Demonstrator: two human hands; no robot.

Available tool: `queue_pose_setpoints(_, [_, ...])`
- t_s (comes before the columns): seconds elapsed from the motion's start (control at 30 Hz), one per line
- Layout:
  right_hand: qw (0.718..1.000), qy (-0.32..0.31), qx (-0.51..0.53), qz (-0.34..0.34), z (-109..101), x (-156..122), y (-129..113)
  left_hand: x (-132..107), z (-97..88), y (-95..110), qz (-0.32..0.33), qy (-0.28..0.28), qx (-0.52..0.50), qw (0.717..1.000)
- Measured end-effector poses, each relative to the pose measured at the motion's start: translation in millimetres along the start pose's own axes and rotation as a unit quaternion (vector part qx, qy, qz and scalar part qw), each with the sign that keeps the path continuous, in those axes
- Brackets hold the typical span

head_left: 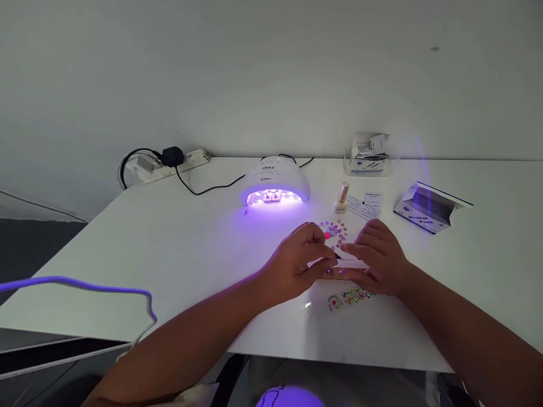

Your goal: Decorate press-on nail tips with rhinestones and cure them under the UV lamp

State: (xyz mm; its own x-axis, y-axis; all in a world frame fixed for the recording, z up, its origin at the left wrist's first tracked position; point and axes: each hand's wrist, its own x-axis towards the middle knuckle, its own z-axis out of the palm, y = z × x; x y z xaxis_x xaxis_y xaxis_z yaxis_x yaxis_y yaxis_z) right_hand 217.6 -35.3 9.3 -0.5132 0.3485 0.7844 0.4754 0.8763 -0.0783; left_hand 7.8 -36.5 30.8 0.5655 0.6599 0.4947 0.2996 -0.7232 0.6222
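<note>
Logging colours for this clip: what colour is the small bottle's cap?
The cap is shiny gold, seen best in the head view.

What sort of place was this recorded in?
Probably a nail-care workspace, home or salon unclear: a white table holds a lit nail lamp, a polish-style bottle and an open Alcohol Pads box.

Left hand (303, 263), right hand (382, 257) and both forearms (203, 339) bare. Below near edge of table (169, 254): rounded clothing (292, 399), lit violet, dark curved-line print, lettering cropped. Pale cloth (197, 397) beside left forearm, partly cut off.
</note>
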Motion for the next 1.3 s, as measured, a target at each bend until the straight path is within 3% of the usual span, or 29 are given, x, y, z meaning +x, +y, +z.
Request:
queue_pose_setpoints(0.17, [0.996, -0.077, 0.023, -0.027, 1, -3, 10, 1, 0.9, -1, -0.028, 0.000, -0.069, 0.997])
queue_pose_setpoints(0.3, [0.995, -0.087, 0.005, -0.043, 1, -5, 14, 3, -0.4, -5, -0.052, 0.003, -0.153, 0.987])
queue_pose_setpoints(0.4, [0.995, -0.094, -0.004, -0.032, -3, -6, 20, 4, -4.5, -13, -0.064, 0.065, -0.213, 0.973])
queue_pose_setpoints(0.5, [0.987, -0.109, -0.063, 0.102, -14, -5, 32, 5, -10.6, -25, -0.059, 0.166, -0.231, 0.957])
queue_pose_setpoints(0.57, [0.950, -0.095, -0.162, 0.249, -26, -1, 44, 5, -14.0, -33, -0.047, 0.206, -0.217, 0.953])
queue_pose_setpoints(0.63, [0.920, -0.083, -0.223, 0.311, -37, 8, 57, 5, -15.6, -39, -0.039, 0.219, -0.189, 0.956])
queue_pose_setpoints(0.8, [0.867, -0.132, -0.314, 0.363, -43, 50, 101, 6, -15.3, -42, -0.023, 0.194, -0.121, 0.973])
queue_pose_setpoints(0.97, [0.835, -0.193, -0.358, 0.371, -20, 84, 156, 7, -19.1, -41, 0.027, 0.181, -0.076, 0.980])
queue_pose_setpoints(1.07, [0.822, -0.211, -0.359, 0.388, -10, 93, 175, 7, -23.0, -43, 0.052, 0.176, -0.059, 0.981])
queue_pose_setpoints(1.17, [0.834, -0.201, -0.338, 0.387, -13, 94, 172, 8, -26.1, -45, 0.066, 0.180, -0.056, 0.980])
queue_pose_setpoints(1.3, [0.892, -0.154, -0.263, 0.335, -27, 81, 131, 9, -29.4, -42, 0.055, 0.171, -0.069, 0.981])
